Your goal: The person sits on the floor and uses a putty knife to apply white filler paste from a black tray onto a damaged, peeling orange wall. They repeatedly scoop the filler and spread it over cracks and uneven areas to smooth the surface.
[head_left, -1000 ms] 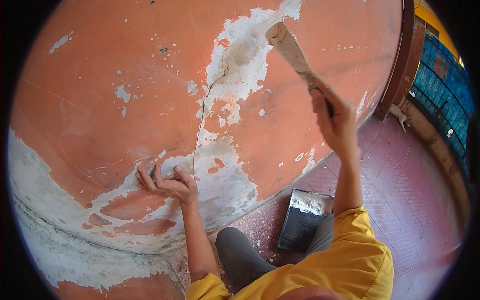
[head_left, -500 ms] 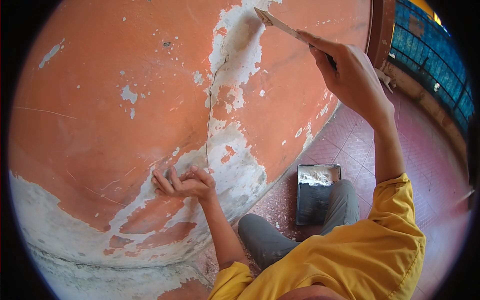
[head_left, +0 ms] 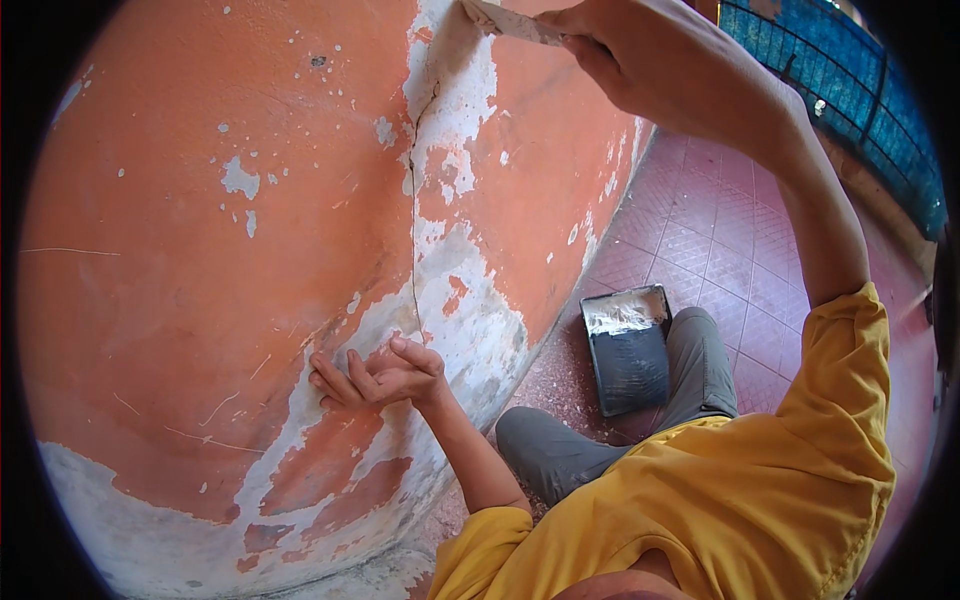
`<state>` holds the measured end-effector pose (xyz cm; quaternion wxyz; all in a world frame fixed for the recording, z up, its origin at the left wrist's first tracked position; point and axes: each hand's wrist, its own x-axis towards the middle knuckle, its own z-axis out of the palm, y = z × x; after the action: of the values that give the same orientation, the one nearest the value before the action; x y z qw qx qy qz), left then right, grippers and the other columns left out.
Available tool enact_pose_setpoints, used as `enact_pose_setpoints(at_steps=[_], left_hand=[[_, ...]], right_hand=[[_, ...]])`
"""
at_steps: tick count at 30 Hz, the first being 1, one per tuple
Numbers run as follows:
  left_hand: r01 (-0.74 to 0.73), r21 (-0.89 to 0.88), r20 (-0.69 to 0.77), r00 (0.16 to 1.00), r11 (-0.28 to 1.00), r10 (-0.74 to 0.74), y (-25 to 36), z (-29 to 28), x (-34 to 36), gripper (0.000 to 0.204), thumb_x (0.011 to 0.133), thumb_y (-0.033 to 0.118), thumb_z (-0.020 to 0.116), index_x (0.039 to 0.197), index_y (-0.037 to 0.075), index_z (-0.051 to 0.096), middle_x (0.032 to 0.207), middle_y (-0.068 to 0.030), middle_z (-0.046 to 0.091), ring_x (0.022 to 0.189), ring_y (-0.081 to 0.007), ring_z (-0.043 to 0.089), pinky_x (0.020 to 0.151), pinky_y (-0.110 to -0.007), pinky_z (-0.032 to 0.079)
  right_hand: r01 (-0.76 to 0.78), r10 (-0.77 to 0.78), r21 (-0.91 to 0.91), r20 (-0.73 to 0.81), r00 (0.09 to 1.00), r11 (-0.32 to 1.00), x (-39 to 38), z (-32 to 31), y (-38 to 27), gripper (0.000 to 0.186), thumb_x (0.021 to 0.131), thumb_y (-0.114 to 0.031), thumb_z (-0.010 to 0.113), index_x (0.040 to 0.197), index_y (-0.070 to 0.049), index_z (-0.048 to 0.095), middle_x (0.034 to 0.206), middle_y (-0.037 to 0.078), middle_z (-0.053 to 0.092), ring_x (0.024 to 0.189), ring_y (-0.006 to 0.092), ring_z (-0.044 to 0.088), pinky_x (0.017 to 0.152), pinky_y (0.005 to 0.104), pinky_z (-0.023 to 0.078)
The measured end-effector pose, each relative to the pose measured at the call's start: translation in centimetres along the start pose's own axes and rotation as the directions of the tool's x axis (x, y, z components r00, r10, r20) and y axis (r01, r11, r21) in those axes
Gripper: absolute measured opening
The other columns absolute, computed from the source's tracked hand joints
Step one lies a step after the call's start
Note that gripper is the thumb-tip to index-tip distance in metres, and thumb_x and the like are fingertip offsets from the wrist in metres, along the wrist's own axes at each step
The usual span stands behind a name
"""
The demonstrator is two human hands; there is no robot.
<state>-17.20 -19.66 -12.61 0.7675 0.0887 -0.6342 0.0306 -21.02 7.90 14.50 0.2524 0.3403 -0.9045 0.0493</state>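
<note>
My right hand [head_left: 660,65] grips a putty knife [head_left: 512,26] high up, its blade end at the pale patch [head_left: 452,80] where the orange paint has peeled. A thin dark crack runs down the peeled wall below the blade. My left hand [head_left: 378,378] rests lower on the orange wall [head_left: 180,300], fingers bent but apart, holding nothing, beside the foot of the crack. A dark tray [head_left: 628,365] with whitish paste at one end lies on the floor between the wall and my legs.
My grey-trousered knees [head_left: 545,445] flank the tray at the wall's base. Pink tiles [head_left: 730,240] cover the floor to the right. A blue barrier with dark bars [head_left: 850,90] stands on a low ledge at the upper right. Bare, stained plaster lines the wall's lower part.
My right hand has moved upward, bringing the knife's blade to the top of the pale patch, now at a flatter angle. The view has shifted; my left hand stays on the wall.
</note>
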Motion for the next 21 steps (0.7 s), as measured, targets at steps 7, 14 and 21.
enact_pose_setpoints(at_steps=[7,14,21], left_hand=[[0.024,0.022,-0.014,1.0,0.999,-0.024,0.4,0.2,-0.9,0.038,0.095,0.029,0.044,0.121,0.003,0.039,0.14,-0.0215,0.039,0.137,-0.0363,0.03,0.113,-0.053,0.009],[-0.042,0.03,-0.03,0.999,0.999,0.043,-0.9,0.6,-1.3,0.037,0.094,0.03,0.044,0.12,0.004,0.04,0.14,-0.0218,0.04,0.138,-0.0354,0.029,0.115,-0.051,0.007],[-0.096,0.073,-0.012,0.995,0.993,0.097,-2.7,0.1,-1.4,0.036,0.094,0.031,0.043,0.119,0.005,0.041,0.139,-0.0214,0.041,0.139,-0.0345,0.028,0.116,-0.049,0.006]], right_hand=[[0.279,-0.332,-0.194,-0.356,0.873,0.941,-1.0,4.2,-0.9,0.028,0.089,-0.005,0.057,0.115,-0.001,0.063,0.064,0.02,0.055,0.062,0.0341,0.059,0.06,0.0424,0.047],[0.29,-0.298,-0.071,-0.187,0.936,0.955,-3.3,4.7,-4.1,0.022,0.075,-0.001,0.06,0.095,0.004,0.053,0.07,0.016,0.056,0.065,0.0319,0.061,0.054,0.039,0.049],[0.25,-0.245,0.023,-0.127,0.961,0.968,-4.5,3.8,-4.6,0.042,0.087,-0.002,0.056,0.129,0.001,0.054,0.056,0.018,0.051,0.048,0.0312,0.057,0.047,0.0399,0.046]])
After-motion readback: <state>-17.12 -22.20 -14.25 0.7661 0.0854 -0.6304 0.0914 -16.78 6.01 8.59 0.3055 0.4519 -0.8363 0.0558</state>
